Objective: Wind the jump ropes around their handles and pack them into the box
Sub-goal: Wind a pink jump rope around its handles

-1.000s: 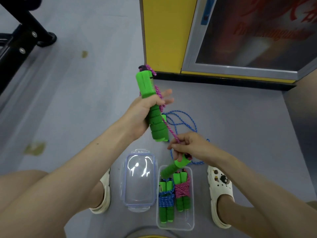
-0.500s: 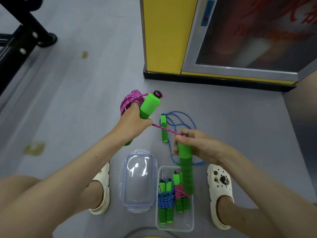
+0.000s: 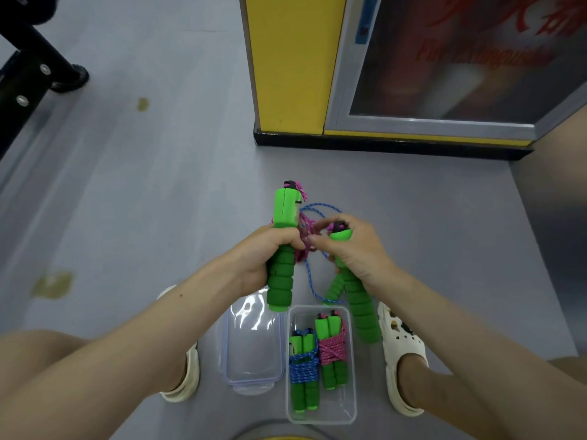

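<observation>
Pink jump rope (image 3: 305,238) is the one being worked. The left hand (image 3: 263,252) is clamped round one green handle (image 3: 281,287), held upright, and the right hand (image 3: 359,252) is clamped round the other handle (image 3: 362,312), which tilts. The loose pink cord is bunched between the two. The hands are close together, but the handles are not yet side by side, so I judge the winding proper has not begun. Just beyond and beneath the hands, a blue jump rope (image 3: 313,282) lies unwound on the floor (image 3: 158,217), with one of its handles just beside the right-hand one. Nearer, the clear box (image 3: 320,419) holds a blue bundle (image 3: 303,369) and a pink bundle (image 3: 332,349), both wound, and its lid (image 3: 254,347) lies to its left. The risk I see is that the slack pink cord hangs close to the blue one, so it could snag on it or drag it into the turns. Loosely laid turns might also slide off the foam and make a bundle too bulky for the room left in the box.
</observation>
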Tool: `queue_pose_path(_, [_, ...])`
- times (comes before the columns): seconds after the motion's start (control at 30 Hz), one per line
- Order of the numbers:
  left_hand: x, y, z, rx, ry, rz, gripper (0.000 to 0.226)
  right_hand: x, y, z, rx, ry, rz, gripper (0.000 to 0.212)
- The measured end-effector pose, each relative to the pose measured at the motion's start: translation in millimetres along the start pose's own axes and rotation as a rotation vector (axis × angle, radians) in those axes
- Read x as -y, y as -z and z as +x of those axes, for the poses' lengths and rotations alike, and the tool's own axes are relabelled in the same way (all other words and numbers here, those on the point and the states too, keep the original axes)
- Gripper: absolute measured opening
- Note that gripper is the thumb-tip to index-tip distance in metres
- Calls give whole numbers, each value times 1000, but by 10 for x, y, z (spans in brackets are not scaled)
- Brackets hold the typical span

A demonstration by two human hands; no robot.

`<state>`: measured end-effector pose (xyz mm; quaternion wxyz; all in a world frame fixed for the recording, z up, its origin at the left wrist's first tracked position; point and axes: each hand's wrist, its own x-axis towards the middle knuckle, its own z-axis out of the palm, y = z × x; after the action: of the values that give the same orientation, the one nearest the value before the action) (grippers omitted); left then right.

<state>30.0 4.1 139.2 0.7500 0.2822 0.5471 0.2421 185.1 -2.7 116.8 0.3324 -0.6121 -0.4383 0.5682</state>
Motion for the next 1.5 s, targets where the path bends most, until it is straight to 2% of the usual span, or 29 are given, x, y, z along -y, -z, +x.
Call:
queue_pose_path(0.17, [1, -95, 12, -9, 25, -198, 20, 17, -52, -35, 2, -26, -125, 31])
queue_pose_path(0.23, [27, -118, 22, 1, 17, -255, 24, 31, -42, -29, 12, -9, -167, 28])
queue_pose_path(0.33, [64, -127, 16, 19, 14, -290, 20, 44, -24, -18, 78, 43, -243, 20])
queue_pose_path(0.47, [101, -121, -5, 57, 5, -280, 24, 29, -51, -67, 144, 97, -267, 23])
queue_pose_path(0.63, [113, -95, 2, 150, 22, -311, 32, 108, 9, -103, 58, 69, -233, 19])
queue_pose_path(0.73, [5, -14, 17, 217, 30, -348, 54, 109, 119, 5, -147, 45, -237, 16])
queue_pose_path(0.8, [-94, 62, 5, 221, 20, -276, 59, 85, 242, 89, -284, -11, -217, 17])
queue_pose_path(0.9, [-177, 223, 25, 8, 69, 3, 29, 71, 344, 90, -258, -105, -157, 16])
queue_pose_path(0.97, [-154, 352, 53, -191, 95, 332, 16, 47, 353, 54, -225, -158, -103, 41])
queue_pose_path(1.03, [-109, 429, 71, -277, 78, 505, 20, 25, 359, 62, -280, -170, -38, 59])
queue_pose_path(1.13, [-71, 432, 52, -269, 60, 518, 18, 37, 383, 112, -379, -136, 82, 46])
queue_pose_path(1.2, [-53, 406, 40, -295, -26, 622, 12, 60, 362, 107, -402, -78, 123, 31])
queue_pose_path(1.27, [-43, 364, 34, -380, -235, 681, 10, 92, 318, 87, -442, 28, 121, 17])
queue_pose_path(1.33, [-34, 318, 10, -424, -430, 639, 14, 133, 287, 91, -472, 85, 105, 10])
queue_pose_path(1.4, [0, 300, 11, -386, -375, 573, 15, 160, 255, 107, -398, -55, 184, 15])
queue_pose_path(1.47, [52, 278, 11, -323, -199, 533, 16, 171, 195, 85, -208, -292, 350, 16])
queue_pose_path(1.5, [83, 262, 8, -305, -174, 542, 19, 167, 158, 71, -118, -357, 440, 11])
